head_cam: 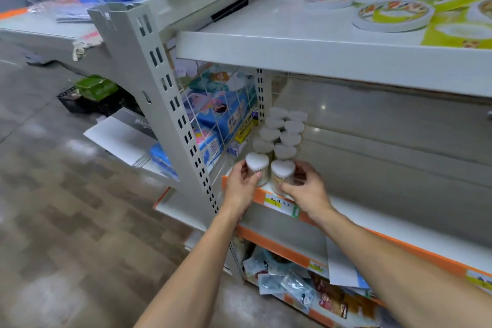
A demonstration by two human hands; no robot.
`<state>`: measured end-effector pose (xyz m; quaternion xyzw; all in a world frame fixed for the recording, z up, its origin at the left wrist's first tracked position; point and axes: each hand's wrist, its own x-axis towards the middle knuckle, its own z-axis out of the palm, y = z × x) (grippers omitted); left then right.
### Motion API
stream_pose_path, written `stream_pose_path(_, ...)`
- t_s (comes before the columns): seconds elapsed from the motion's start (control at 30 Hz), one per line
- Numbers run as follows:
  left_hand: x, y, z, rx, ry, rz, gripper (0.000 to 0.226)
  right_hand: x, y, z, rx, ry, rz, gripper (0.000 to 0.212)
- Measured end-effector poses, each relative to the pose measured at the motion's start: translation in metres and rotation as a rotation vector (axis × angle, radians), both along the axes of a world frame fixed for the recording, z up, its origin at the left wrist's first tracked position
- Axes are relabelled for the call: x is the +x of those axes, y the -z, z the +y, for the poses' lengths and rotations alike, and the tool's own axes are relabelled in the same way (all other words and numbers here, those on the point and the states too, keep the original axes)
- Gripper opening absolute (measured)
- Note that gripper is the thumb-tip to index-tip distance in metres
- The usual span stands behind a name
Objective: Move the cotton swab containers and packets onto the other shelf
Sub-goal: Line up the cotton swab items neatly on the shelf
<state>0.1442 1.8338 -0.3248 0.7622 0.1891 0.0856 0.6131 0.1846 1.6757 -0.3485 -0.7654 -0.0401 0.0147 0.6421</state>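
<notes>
Two front tubs: heart-shaped cotton swab containers, upright side by side at the front edge of the middle shelf (pixel 415 237); left tub (pixel 257 168), right tub (pixel 282 173).
Left hand (pixel 241 189): fingers and thumb curled round the left tub, gripping its side.
Right hand (pixel 308 189): fingers wrapped round the right tub, thumb across its front.
Rear tubs (pixel 285 133): more heart-lidded containers in two rows running back from the held pair toward the shelf's rear corner, close together.
Price strip (pixel 279 204): orange edge with a yellow-and-white label, just below the hands.
Wire grid (pixel 213 120): white mesh divider to the left of the tubs; blue boxes (pixel 226 114) behind it.
Upright (pixel 170 104): grey slotted post, left of the left hand.
Top shelf (pixel 306 45): grey board above; stacks of patterned paper plates (pixel 394 14) at its right.
Bottom shelf: loose packets (pixel 290 282), contents too blurred to tell.
</notes>
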Motion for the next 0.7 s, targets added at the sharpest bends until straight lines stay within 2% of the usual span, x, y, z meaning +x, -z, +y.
stream_pose_path(0.17, 0.004, 0.003, 0.007, -0.008, 0.069, 0.02, 0.051, -0.003, 0.006, 0.01, 0.04, 0.083, 0.022, 0.052)
stream_pose_path(0.7, 0.02, 0.011, 0.023, 0.062, 0.201, 0.025, 0.044, -0.011, 0.001, 0.033, -0.065, 0.263, 0.025, 0.056)
